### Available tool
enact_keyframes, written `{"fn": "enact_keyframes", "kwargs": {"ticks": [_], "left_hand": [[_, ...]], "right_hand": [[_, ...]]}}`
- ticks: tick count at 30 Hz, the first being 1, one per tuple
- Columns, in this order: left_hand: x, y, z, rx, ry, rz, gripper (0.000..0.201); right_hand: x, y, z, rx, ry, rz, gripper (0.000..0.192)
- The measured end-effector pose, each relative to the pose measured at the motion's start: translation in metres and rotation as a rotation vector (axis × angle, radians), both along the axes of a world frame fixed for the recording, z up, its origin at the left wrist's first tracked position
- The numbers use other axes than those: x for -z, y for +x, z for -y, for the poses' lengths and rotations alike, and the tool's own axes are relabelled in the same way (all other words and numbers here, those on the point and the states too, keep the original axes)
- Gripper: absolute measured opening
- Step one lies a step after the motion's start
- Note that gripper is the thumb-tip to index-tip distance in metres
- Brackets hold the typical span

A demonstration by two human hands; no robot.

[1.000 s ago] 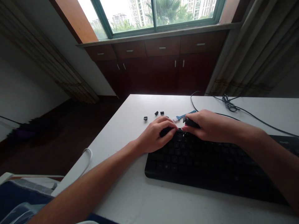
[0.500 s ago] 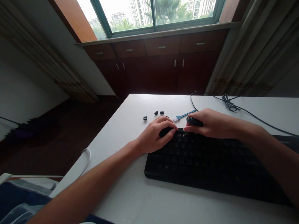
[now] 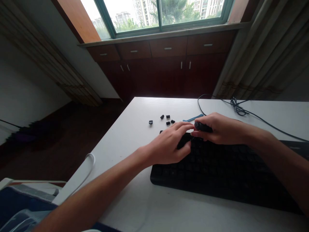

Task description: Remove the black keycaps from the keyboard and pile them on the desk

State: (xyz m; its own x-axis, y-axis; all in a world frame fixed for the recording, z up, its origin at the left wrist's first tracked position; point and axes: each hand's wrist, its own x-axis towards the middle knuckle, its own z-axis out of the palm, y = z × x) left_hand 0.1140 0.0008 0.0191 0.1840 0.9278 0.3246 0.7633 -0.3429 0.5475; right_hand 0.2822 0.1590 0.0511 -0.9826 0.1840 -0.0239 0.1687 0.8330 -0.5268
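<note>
Right hand (image 3: 218,130) grips a black tool (image 3: 202,127) (probably a puller); left hand (image 3: 172,145) half-curled on keyboard (image 3: 217,170).

Both bare hands meet fingertip to fingertip at centre

The left hand (image 3: 170,146) comes in from the lower left on a long, bare forearm, palm down, fingers (image 3: 184,126) stretched forward and slightly spread, thumb tucked under. The right hand (image 3: 218,129) enters from the right edge, forearm angled across, knuckles up, its fingers curled tight inward in a closed pinch, their tips just beside the left hand's fingertips
</note>
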Motion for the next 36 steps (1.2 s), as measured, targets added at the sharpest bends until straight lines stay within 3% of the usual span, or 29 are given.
{"fn": "enact_keyframes", "kwargs": {"ticks": [5, 9, 14, 19, 27, 36], "left_hand": [[0.006, 0.022, -0.002, -0.076, -0.01, 0.055, 0.053], [0.013, 0.022, -0.001, -0.069, 0.0, 0.077, 0.053], [0.011, 0.021, -0.002, -0.086, -0.056, 0.019, 0.057], [0.006, 0.023, -0.006, -0.039, -0.07, -0.012, 0.051], [0.006, 0.023, -0.008, -0.064, -0.084, 0.012, 0.025], [0.007, 0.024, -0.009, -0.052, -0.059, 0.03, 0.029]], "right_hand": [[0.006, 0.005, 0.006, -0.016, 0.082, -0.121, 0.024], [0.012, 0.008, 0.011, -0.031, 0.159, -0.201, 0.02], [0.019, 0.008, 0.011, -0.055, 0.167, -0.263, 0.014], [0.02, 0.008, 0.012, -0.076, 0.17, -0.289, 0.01], [0.02, 0.008, 0.011, -0.085, 0.184, -0.287, 0.015], [0.017, 0.008, 0.01, -0.102, 0.187, -0.256, 0.015]]}}
